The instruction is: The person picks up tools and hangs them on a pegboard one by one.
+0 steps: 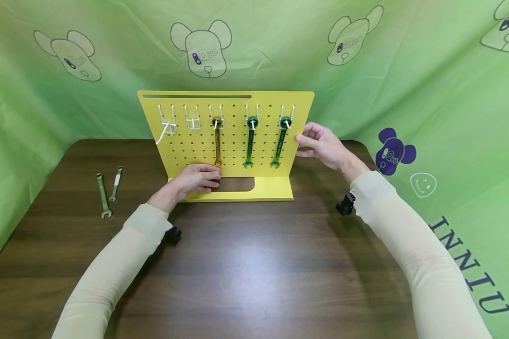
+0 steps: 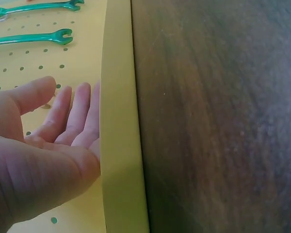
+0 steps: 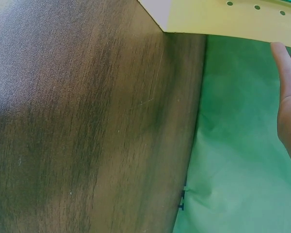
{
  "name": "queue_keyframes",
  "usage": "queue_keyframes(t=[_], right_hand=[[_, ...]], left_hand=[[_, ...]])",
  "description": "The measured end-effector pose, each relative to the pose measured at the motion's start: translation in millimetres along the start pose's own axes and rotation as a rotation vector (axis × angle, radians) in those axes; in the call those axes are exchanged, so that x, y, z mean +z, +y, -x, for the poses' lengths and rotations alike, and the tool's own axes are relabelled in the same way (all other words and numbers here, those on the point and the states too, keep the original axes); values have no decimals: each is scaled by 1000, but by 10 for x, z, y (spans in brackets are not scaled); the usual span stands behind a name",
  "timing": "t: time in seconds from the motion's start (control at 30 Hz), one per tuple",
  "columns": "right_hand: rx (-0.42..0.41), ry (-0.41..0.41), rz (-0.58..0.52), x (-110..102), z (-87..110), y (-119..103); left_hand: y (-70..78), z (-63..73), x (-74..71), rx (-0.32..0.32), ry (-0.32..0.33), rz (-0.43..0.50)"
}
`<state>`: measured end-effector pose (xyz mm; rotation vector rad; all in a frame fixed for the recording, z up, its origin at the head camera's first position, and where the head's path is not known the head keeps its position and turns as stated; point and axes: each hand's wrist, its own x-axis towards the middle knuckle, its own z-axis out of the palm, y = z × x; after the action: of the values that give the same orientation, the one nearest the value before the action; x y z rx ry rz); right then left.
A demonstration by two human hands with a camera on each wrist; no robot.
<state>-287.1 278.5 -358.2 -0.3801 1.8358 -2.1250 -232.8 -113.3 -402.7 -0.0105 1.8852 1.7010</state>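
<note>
A yellow pegboard (image 1: 186,165) stands upright on its base. From its white hooks hang an orange-brown wrench (image 1: 217,143) and two green wrenches (image 1: 250,143), the second green wrench (image 1: 279,146) nearest the right edge. My left hand (image 1: 195,180) is low before the board, by the orange-brown wrench's lower end, its fingers loosely extended. In the left wrist view, a gap shows between the thumb (image 2: 36,94) and fingers. My right hand (image 1: 322,145) pinches the board's right edge; its other fingers are partly hidden behind. The right wrist view shows the thumb (image 3: 283,68) at that edge.
Two more wrenches lie on the brown table at left: a larger green one (image 1: 103,195) and a smaller one (image 1: 116,183) with a white label. White hooks (image 1: 168,126) without wrenches are at the board's upper left. A green printed curtain (image 1: 263,47) surrounds the table.
</note>
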Motion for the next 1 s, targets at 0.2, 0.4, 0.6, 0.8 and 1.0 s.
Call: queue_keyframes(t=[0.2, 0.4, 0.6, 0.8, 1.0], right_hand=[[0, -5, 6, 2, -3, -9], [1, -2, 13, 0, 5, -13], [5, 1, 21, -2, 2, -11], [9, 12, 31, -2, -2, -4], [3, 8, 31, -8, 1, -3]], left_hand=[[1, 28, -30, -2, 4, -16], [-14, 96, -139, 4, 18, -12], [-54, 198, -362, 14, 45, 18], [-94, 344, -625, 27, 82, 19], [-135, 525, -909, 8, 151, -12]])
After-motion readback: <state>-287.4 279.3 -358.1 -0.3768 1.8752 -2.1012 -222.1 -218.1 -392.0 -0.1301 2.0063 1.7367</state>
